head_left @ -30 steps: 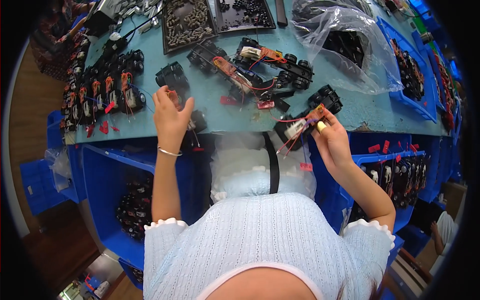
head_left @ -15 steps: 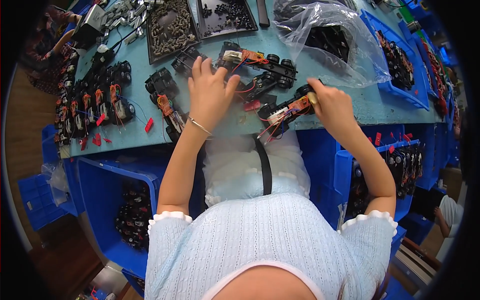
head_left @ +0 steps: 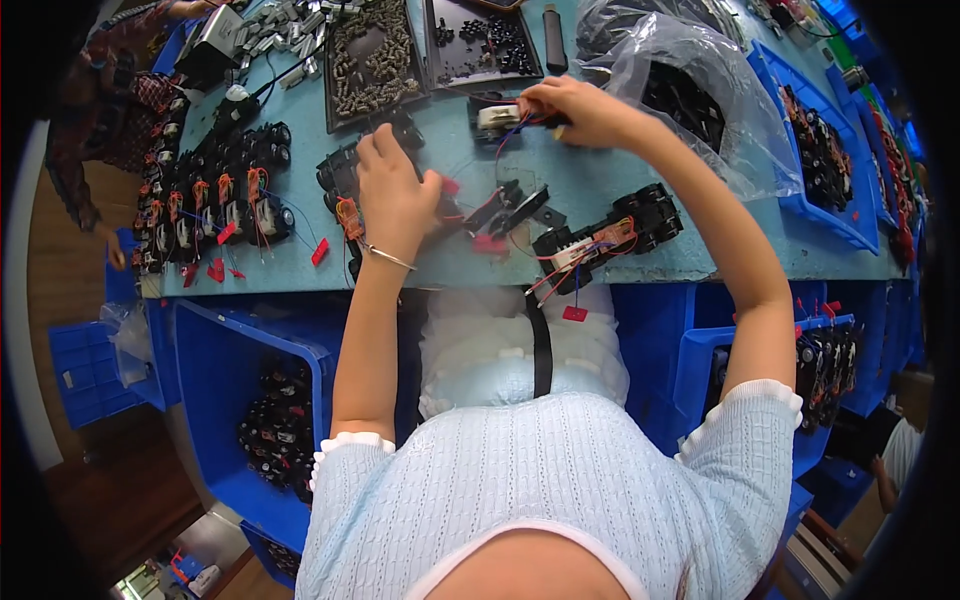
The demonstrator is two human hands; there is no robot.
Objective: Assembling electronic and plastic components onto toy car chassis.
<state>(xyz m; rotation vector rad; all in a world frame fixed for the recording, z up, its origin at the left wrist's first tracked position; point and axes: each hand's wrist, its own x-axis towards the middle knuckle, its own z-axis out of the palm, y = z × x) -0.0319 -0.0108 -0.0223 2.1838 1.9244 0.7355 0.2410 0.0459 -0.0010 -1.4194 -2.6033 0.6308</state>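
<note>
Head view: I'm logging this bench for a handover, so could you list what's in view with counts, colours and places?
Loose wired chassis: at least three, mostly black, around the hands
Lined-up chassis: several, mostly black, table's left side
Tags: several, red, near chassis
Parts trays: two, black, far side
Bar: one, black, beside trays
Metal parts: many, silver, far left
Plastic bag: one, clear, far right
Table: one, blue-green, ahead
Bins: several, blue, below and right
Bracelet: one, metallic, left wrist
Top: one, light blue, lower centre
Left grip: one, bare, by left-of-centre chassis
Right grip: one, bare, on far-side chassis
</note>
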